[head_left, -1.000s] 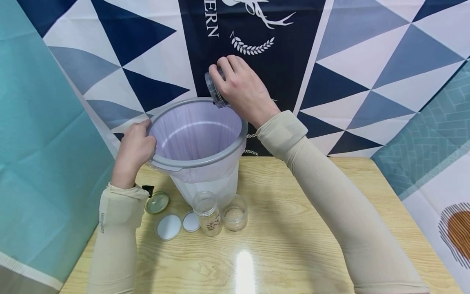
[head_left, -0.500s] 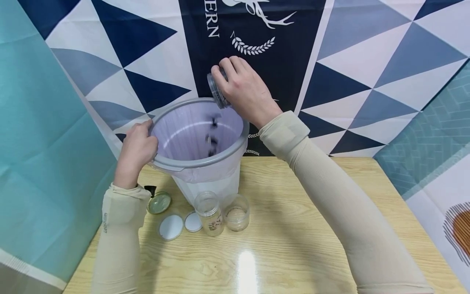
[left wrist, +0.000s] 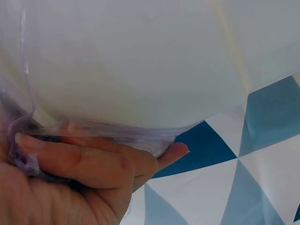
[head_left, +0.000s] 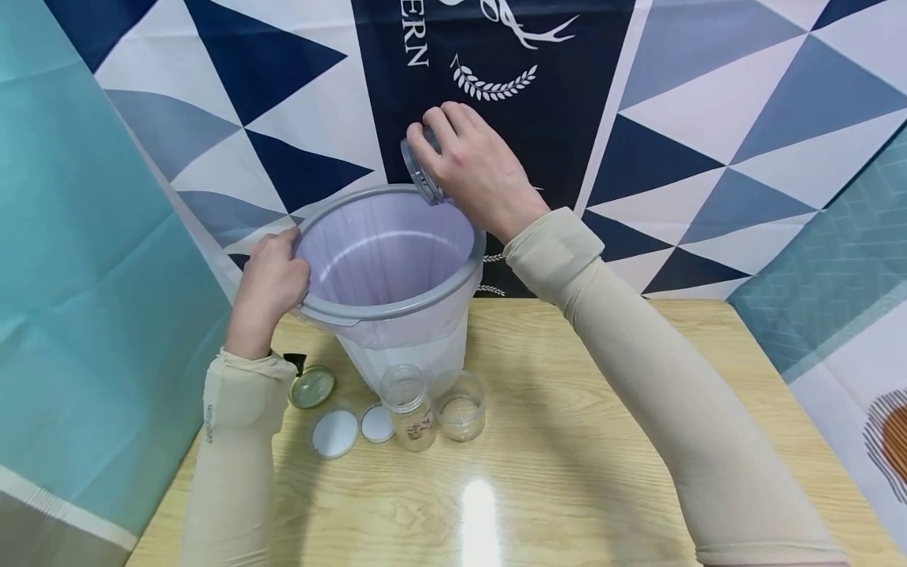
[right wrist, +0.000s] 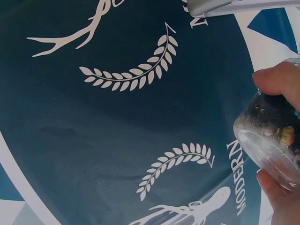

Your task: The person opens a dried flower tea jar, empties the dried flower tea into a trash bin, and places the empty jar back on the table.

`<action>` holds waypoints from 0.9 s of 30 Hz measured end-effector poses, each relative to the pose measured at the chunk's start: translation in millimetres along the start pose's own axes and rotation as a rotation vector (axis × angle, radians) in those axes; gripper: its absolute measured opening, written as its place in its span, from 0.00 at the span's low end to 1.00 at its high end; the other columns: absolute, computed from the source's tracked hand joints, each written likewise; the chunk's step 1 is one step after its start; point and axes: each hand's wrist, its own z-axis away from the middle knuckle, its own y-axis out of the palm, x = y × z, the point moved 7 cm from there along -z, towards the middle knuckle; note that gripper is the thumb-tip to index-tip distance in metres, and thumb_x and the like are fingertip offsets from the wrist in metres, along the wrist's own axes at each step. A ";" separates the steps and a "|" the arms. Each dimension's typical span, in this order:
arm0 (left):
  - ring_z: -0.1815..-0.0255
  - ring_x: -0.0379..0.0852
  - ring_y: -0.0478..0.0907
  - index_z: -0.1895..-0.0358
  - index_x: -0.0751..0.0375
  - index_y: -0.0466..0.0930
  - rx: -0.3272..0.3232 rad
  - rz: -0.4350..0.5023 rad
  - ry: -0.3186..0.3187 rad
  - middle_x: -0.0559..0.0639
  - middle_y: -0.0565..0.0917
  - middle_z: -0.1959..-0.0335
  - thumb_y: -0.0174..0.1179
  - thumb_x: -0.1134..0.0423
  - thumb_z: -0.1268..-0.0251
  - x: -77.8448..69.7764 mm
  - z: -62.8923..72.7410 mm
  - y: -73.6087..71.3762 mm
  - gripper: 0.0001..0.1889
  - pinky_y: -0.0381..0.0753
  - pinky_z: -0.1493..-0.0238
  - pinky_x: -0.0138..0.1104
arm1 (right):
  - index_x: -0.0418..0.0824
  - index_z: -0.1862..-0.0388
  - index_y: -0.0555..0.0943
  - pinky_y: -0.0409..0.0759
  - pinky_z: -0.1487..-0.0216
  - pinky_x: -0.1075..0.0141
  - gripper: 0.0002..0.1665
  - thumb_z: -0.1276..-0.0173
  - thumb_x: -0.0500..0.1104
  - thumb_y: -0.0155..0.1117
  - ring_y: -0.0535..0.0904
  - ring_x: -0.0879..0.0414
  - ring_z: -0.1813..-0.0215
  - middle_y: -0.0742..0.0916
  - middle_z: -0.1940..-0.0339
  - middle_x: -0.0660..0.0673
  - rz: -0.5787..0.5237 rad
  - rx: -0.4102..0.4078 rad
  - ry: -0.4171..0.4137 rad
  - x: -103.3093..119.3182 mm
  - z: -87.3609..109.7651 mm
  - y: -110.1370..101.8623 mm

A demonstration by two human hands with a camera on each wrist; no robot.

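A trash can with a grey rim and a purple bag liner stands on the table's back part. My left hand grips its left rim; in the left wrist view, fingers are curled about the gathered bag under the rim. Above the far right of the opening, my right hand holds a clear jar tipped mouth-down toward the can. Seen from the right wrist, thumb and fingers clasp the jar, with dark residue and yellowish bits inside. The can's bottom is hidden.
An upright clear jar and a wider clear tub stand before the can. Two white lids and a greenish round lid lie to their left. Patterned cloth hangs close behind the table.
Half a second ago dark clumps were falling from the tipped jar into the trash can; none are in the air now. Both hands keep their places while the view shifts slightly.
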 end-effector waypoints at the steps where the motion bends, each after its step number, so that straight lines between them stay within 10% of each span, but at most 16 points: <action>1: 0.28 0.73 0.66 0.23 0.74 0.61 -0.002 -0.001 0.002 0.78 0.67 0.28 0.35 0.71 0.36 -0.7 -0.4 0.4 0.35 0.64 0.27 0.64 | 0.30 0.38 0.76 0.76 0.30 0.53 0.23 0.26 0.23 0.41 0.78 0.38 0.43 0.82 0.46 0.33 0.002 0.002 -0.004 -0.3 0.5 -0.2; 27: 0.27 0.73 0.65 0.23 0.76 0.61 -0.005 -0.005 0.010 0.79 0.67 0.29 0.35 0.71 0.37 -3.3 0.8 -0.4 0.35 0.64 0.27 0.65 | 0.34 0.35 0.76 0.73 0.25 0.56 0.30 0.27 0.19 0.37 0.76 0.40 0.35 0.82 0.41 0.34 0.022 0.001 -0.077 -1.1 1.6 -4.4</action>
